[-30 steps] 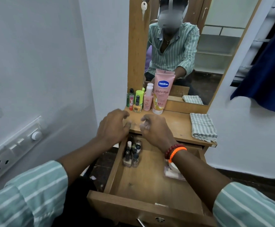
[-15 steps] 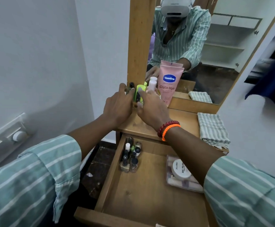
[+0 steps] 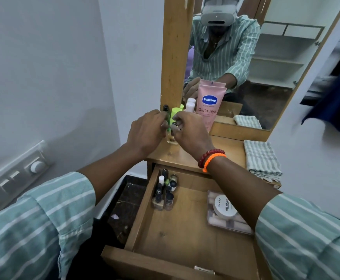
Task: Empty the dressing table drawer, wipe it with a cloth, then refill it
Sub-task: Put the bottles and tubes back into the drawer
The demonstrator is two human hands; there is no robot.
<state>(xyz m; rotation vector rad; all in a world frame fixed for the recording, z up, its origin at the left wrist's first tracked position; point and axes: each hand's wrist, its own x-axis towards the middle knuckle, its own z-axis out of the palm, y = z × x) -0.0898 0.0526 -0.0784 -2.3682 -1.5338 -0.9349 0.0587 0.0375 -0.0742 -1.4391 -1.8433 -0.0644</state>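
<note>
The wooden drawer [image 3: 145,217] is pulled out below the dressing table top [image 3: 221,154]. At its back left stand several small nail polish bottles [image 3: 165,194]; at its right lies a clear box [image 3: 228,224] with a white nail polish jar [image 3: 223,207] on it. Both hands are at the cluster of bottles at the top's back left. My right hand [image 3: 189,134] pinches a small black-capped glass bottle [image 3: 173,138] standing there. My left hand [image 3: 147,134] has curled fingers against a slim dark-capped bottle [image 3: 166,109]. A folded striped cloth [image 3: 262,158] lies at the right of the top.
A light green bottle [image 3: 175,113], a white-capped pink bottle [image 3: 190,105] and a pink Vaseline tube [image 3: 209,107] stand against the mirror [image 3: 266,67]. A wall with a switch panel [image 3: 17,174] is close on the left. Dark blue fabric [image 3: 339,102] hangs at the right.
Both hands rose from above the drawer's back edge to the bottle cluster at the back left of the top. The view shifted closer and lower.
</note>
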